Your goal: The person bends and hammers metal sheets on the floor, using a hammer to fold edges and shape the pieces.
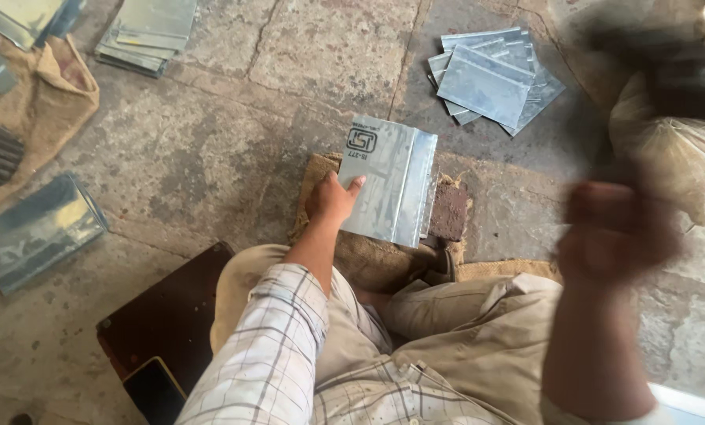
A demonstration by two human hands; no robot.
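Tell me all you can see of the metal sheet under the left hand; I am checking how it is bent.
The metal sheet is thin, shiny grey, rectangular, with a black stamped mark near its top left corner. A fold runs along its right side, leaving a narrow raised strip. It lies over a rusty block on burlap sacking. The left hand presses its left edge.

metal sheet (388, 181) | shiny grey, folded right edge | flat on burlap-covered block | black stamp near top-left
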